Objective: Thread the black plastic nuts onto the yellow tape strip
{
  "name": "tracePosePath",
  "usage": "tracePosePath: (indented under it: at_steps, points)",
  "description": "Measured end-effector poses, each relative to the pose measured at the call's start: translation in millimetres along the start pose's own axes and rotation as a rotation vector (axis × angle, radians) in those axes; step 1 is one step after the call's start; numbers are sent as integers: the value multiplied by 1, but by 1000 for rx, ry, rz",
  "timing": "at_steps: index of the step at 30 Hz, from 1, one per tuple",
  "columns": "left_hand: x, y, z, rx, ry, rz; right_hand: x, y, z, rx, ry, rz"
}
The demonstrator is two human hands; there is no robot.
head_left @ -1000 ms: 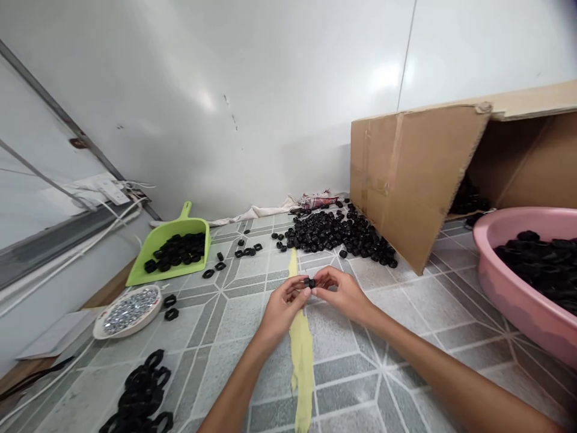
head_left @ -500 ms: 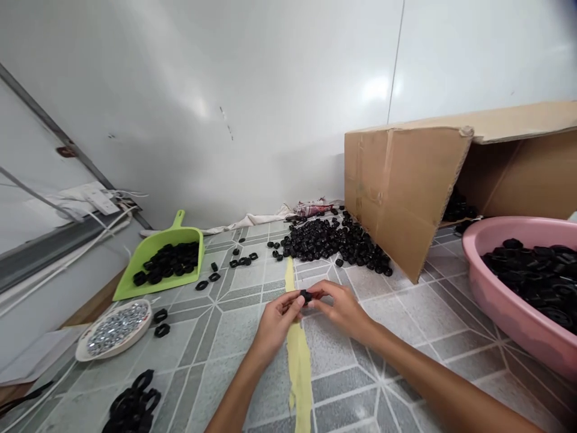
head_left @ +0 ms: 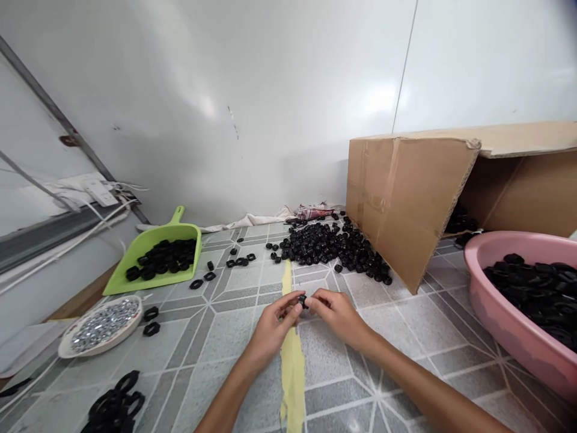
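Observation:
My left hand [head_left: 273,328] and my right hand [head_left: 337,314] meet low over the tiled floor, fingertips pinched together on one small black ring-shaped part [head_left: 303,300]. Both hands grip it from opposite sides. Under them a yellow strip [head_left: 292,368] runs along the floor. A large heap of the same black parts [head_left: 331,246] lies beyond the hands, in front of an open cardboard box [head_left: 406,198].
A green dustpan [head_left: 155,255] holding black parts sits at the left by the wall. A white dish of small shiny metal pieces [head_left: 103,325] is nearer. Black rings [head_left: 112,406] pile at the bottom left. A pink basin [head_left: 523,304] of black parts stands at the right.
Both hands have kept their pinch on the small black part and have shifted slightly nearer. The view has tilted a little, so the box and basin sit lower in it.

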State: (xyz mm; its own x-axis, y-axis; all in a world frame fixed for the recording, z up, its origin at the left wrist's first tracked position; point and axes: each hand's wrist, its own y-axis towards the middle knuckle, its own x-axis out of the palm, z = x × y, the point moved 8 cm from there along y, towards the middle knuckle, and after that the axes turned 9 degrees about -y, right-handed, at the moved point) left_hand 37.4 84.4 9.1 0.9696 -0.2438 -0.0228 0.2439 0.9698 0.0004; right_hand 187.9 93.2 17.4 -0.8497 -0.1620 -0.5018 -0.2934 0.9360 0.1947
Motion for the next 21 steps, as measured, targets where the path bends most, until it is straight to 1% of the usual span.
tracePosePath:
  at_steps: [5, 10, 14, 16, 18, 21]
  points:
    - [4, 1, 1, 1, -42, 31, -3, 0, 0, -6, -7, 35]
    - [2, 3, 0, -4, -91, 102, -7, 1, 3, 43, 89, 59]
    - [3, 2, -2, 5, -40, 117, 0, 5, 4, -16, 118, -10]
    - [5, 2, -2, 33, 24, 118, 2, 6, 6, -27, 93, -25]
    - [4, 1, 0, 62, 97, 150, -1, 5, 5, -38, 33, 3]
    - [-4, -2, 1, 71, 159, 269, -5, -3, -10, -118, -125, 59]
